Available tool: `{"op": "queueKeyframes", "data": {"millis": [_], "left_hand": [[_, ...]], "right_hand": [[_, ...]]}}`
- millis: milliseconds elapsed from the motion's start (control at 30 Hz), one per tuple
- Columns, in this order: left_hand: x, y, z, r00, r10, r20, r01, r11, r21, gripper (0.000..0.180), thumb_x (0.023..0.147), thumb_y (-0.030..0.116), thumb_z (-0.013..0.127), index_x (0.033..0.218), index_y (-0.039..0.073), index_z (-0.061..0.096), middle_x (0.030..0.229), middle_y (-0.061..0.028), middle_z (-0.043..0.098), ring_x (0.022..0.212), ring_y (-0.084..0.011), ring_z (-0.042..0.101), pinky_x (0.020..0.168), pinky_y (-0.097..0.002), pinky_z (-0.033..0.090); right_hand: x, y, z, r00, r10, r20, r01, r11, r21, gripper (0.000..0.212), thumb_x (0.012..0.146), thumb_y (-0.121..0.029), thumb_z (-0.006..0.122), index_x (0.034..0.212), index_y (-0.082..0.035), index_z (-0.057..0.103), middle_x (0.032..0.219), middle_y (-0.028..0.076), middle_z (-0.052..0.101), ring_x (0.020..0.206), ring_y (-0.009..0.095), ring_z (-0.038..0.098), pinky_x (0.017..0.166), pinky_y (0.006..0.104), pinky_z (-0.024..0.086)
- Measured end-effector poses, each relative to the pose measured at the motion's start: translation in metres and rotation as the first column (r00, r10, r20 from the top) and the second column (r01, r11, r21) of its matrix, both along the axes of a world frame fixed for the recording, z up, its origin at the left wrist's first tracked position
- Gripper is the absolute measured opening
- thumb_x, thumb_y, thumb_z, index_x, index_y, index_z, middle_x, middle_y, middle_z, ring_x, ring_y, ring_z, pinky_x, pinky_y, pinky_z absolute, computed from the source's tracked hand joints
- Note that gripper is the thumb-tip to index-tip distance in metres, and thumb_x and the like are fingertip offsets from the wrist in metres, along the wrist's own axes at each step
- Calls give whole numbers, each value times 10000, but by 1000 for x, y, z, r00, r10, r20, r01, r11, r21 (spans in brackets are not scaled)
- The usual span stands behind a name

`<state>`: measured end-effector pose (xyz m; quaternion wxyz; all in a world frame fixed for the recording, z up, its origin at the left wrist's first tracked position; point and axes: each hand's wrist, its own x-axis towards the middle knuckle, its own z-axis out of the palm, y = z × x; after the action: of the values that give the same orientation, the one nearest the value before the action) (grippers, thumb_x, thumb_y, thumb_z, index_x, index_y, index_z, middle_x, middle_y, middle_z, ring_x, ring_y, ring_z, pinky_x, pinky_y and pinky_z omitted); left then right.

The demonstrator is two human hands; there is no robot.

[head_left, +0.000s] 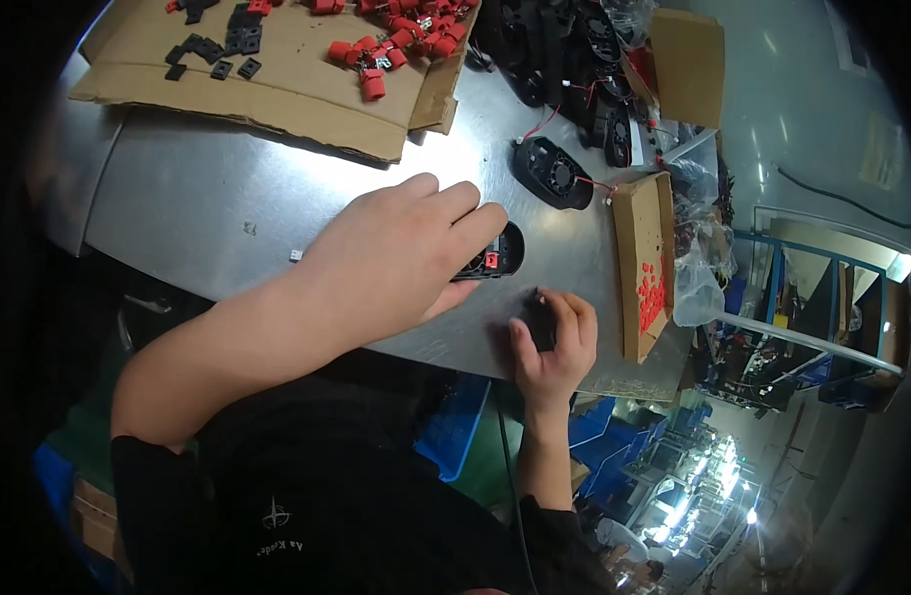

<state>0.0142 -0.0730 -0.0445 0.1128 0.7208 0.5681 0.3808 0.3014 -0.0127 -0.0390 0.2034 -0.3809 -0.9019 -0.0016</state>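
My left hand (401, 243) is closed around a black plastic fan housing (511, 248), its fingers bent over the top and covering most of it. A small red part (491, 261) shows inside the housing's exposed end. To the right of it, my right hand (560, 347) hovers low over the metal table, fingers curled and the thumb apart from them. A tiny speck shows at its index fingertip, too small to name. Farther back lies another black housing (553, 173), with a round fan in it and red wires running to a white connector.
A cardboard tray (267, 114) at the far left holds red knob-like parts (373, 84) and black square pieces (221, 69). Black fan housings (604, 99) are heaped at the back. On the right stands a cardboard box (629, 268) with small red pieces (652, 297).
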Motion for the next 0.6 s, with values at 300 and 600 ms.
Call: {"op": "queueKeyframes", "data": {"millis": [300, 600], "left_hand": [[1, 4, -2, 995, -69, -71, 70, 997, 15, 570, 852, 352, 846, 1298, 78, 621, 1050, -95, 595, 965, -285, 604, 820, -397, 532], [3, 4, -2, 995, -7, -99, 9, 1000, 15, 549, 870, 403, 825, 1287, 94, 644, 1042, -88, 593, 957, -279, 606, 804, -399, 532]], "right_hand": [[13, 43, 28, 833, 53, -550, -24, 998, 61, 933, 709, -649, 938, 1273, -8, 561, 1145, 70, 602, 595, 50, 375, 529, 218, 261], [-33, 69, 26, 850, 83, -521, -250, 933, -260, 648, 906, -385, 778, 1352, 49, 596, 1172, 132, 614, 667, 80, 448, 610, 246, 349]]}}
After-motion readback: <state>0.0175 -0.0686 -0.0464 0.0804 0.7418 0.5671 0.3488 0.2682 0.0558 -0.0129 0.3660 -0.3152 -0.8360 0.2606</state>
